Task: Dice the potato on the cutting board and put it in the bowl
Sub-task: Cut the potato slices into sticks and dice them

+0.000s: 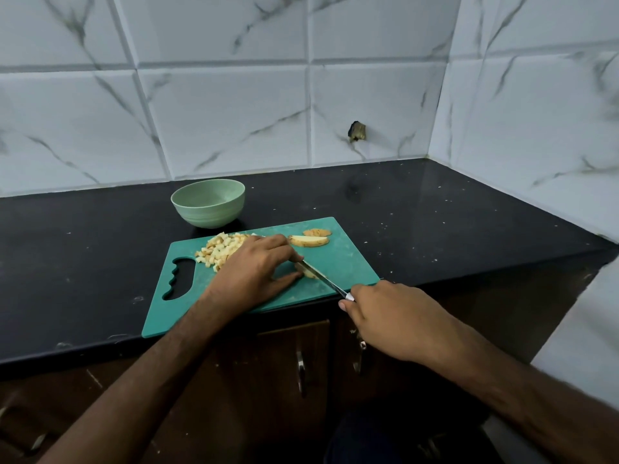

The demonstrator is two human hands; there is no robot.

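A teal cutting board (pixel 348 259) lies on the black counter. My left hand (pixel 254 269) holds a small potato piece (pixel 310 272) down on the board between thumb and fingers. My right hand (pixel 392 316) grips the handle of a knife (pixel 323 278), and the blade lies across that piece. A heap of potato dice (pixel 221 251) sits at the board's far left, partly hidden by my left hand. Two uncut potato slices (pixel 310 241) lie at the far edge of the board. A pale green bowl (pixel 208 202), with nothing visible inside, stands behind the board.
The black counter (pixel 435 212) runs back to a white marble-tiled wall, with a side wall closing the right end. The board's near corner overhangs the counter edge. Brown cabinet doors with metal handles (pixel 301 370) are below.
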